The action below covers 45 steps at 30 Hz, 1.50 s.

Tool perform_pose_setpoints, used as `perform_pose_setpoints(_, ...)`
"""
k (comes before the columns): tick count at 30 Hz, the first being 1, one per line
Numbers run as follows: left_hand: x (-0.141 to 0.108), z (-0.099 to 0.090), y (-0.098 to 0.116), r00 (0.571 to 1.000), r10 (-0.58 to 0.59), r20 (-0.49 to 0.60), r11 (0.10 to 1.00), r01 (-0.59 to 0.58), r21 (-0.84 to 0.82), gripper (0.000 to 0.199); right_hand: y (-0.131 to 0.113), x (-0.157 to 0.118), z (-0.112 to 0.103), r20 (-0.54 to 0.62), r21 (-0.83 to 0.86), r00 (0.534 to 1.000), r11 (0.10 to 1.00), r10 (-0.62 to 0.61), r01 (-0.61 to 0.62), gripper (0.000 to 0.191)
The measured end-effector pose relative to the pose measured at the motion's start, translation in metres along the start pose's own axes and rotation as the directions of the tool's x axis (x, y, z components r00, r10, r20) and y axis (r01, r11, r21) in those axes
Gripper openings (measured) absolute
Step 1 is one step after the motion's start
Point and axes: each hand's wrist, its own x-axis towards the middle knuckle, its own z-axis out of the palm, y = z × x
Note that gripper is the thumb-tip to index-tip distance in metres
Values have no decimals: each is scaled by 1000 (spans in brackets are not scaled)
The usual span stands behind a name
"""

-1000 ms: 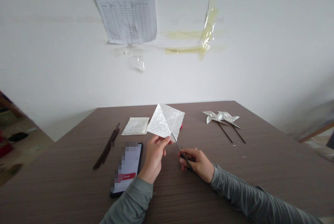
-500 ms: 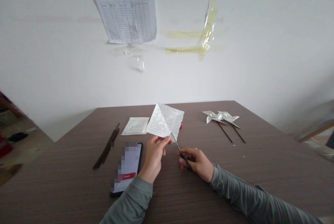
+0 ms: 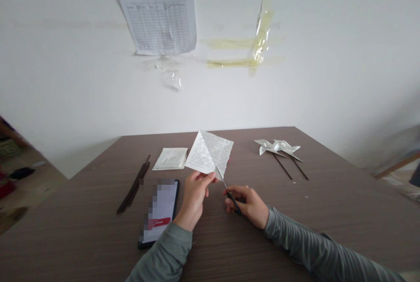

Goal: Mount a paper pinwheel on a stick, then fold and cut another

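Observation:
A square sheet of printed paper with a diagonal crease is raised above the table, pinched at its lower edge by my left hand. My right hand grips a pair of scissors by the dark handles. The scissors' blades reach up and left onto the paper's lower corner, close to my left fingertips. Whether the blades are closed is too fine to tell. Left of the raised sheet, more printed paper squares lie on the table.
The brown table meets a white wall. Dark thin sticks lie at the left, beside a phone. Two paper pinwheels on sticks rest at the right. A printed sheet and yellowish tape are on the wall.
The paper sheet has turned and shifted slightly to the right, covering more of a small red thing behind it. Both hands and the scissors stay almost in place.

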Motion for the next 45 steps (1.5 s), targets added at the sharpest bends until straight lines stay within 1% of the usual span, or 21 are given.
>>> perform_pose_setpoints(9, -2, 0, 1, 1000, -3, 8, 1000, 3, -9, 32, -2, 0, 2, 8, 0, 1000, 1000, 11, -11, 68)
perform_pose_setpoints(16, -3, 1, 3, 1000, -4, 17, 1000, 4, -16, 34, -2, 0, 2, 16, 3, 1000, 1000, 6, -6, 62)
perform_pose_setpoints(21, -3, 1, 4, 1000, -7, 18, 1000, 8, -30, 34, 5, 2, 4, -9, 10, 1000, 1000, -1, 1, 67)
perform_pose_setpoints(24, -3, 2, 5, 1000, -8, 4, 999, 8, -49, 35, 5, 2, 4, 14, -5, 1000, 1000, -14, 14, 65)
perform_pose_setpoints(28, -2, 4, 5, 999, -7, -31, 997, 4, -83, 37, 1, 1, 2, 29, -7, 1000, 1000, 5, -5, 66)
perform_pose_setpoints(34, -2, 4, 4, 999, -5, -40, 996, 2, -85, 36, -2, -1, 2, 21, -10, 1000, 1000, 3, -3, 64)
perform_pose_setpoints(39, -3, 5, 5, 999, 11, -49, 995, -15, -95, 39, 3, 0, 1, 28, 12, 1000, 1000, -14, 14, 68)
perform_pose_setpoints(45, -5, 8, 10, 998, -3, -63, 996, -2, -93, 40, 8, 2, 0, 36, 21, 998, 999, -45, 45, 69)
